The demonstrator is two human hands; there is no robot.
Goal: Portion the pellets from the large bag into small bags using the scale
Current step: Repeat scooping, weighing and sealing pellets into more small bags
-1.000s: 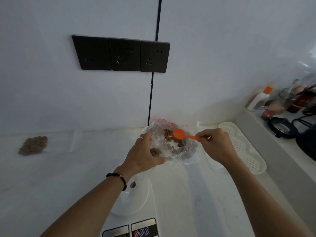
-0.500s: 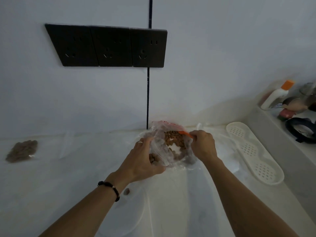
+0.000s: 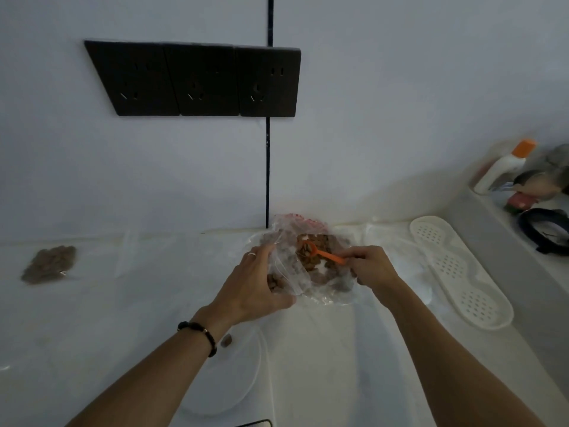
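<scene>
Orange scoop [image 3: 320, 254] pinched by right hand [image 3: 371, 266], handle running right-to-left, bowl buried in pellets [image 3: 314, 257] inside large bag [image 3: 311, 266] whose near-left rim left hand [image 3: 255, 288] grips.

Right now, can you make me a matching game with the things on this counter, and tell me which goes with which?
Things:
1. orange scoop
2. large bag
3. small filled bag
4. white bottle

Places:
A. far left on the counter, alone
B. on the raised ledge at right
C. pinched by the right hand, bowl in the pellets
D. held open by the left hand

Pairs: 1-C, 2-D, 3-A, 4-B
</scene>
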